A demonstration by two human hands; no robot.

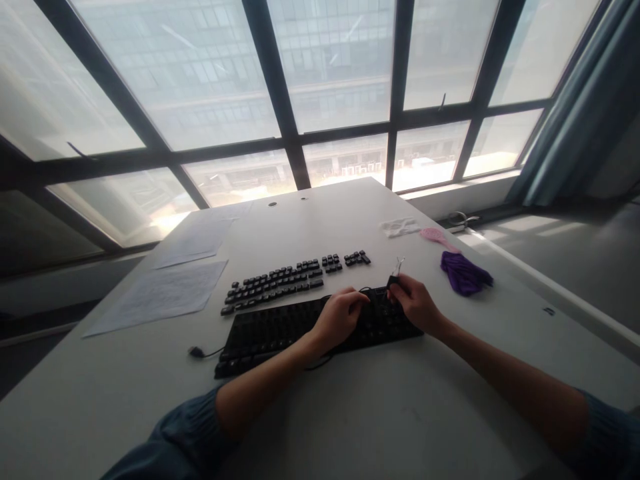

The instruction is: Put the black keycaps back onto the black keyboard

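A black keyboard (280, 330) is set slantwise on a white table (425, 413), and its right part is partly covered by both hands. A small tool (393, 281) with a dark body and thin wire-like prongs is pinched between the thumb and fingers of the right hand (417, 303), its prongs pointed upward above the keyboard's far edge. The left hand (340, 317) is held half curled over the keyboard, thumb and forefinger brought close together; whether anything is gripped there cannot be told. Just beyond the keyboard, loose black keycaps (286, 289) are laid out in rows. A cable plug (196, 352) is seen beside the keyboard's left end. Farther left, sheets of paper (165, 297) are spread. To the right, a crumpled white item (401, 227), a pink brush-like object (434, 235) and a purple cloth (465, 273) are placed near the table's edge. The far side is bounded by large framed windows (335, 67).
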